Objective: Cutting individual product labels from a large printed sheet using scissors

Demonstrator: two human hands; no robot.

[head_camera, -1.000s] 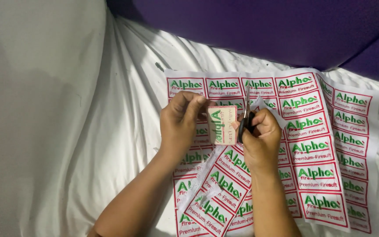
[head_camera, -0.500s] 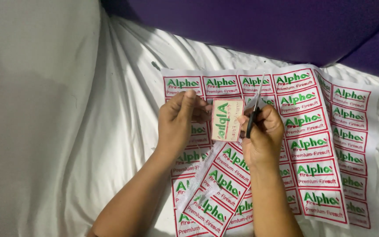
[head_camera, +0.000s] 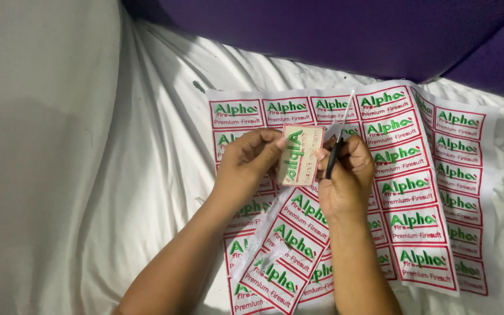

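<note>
Over the printed label sheet (head_camera: 415, 175) on white cloth (head_camera: 88, 175), the left hand (head_camera: 249, 160) pinches 1 cut label (head_camera: 300, 154); the right hand (head_camera: 345, 175) grips black-handled scissors (head_camera: 335, 149) beside it.

surface: white sheet (head_camera: 88, 175), creased | on it: printed label sheet (head_camera: 427, 192), lying flat

Rumpled white bedsheet (head_camera: 118, 192) spreads left of the left hand (head_camera: 249, 160) and beneath both hands. A dark purple padded surface (head_camera: 333, 35) runs beyond them, along the top. Soft, even light.
</note>
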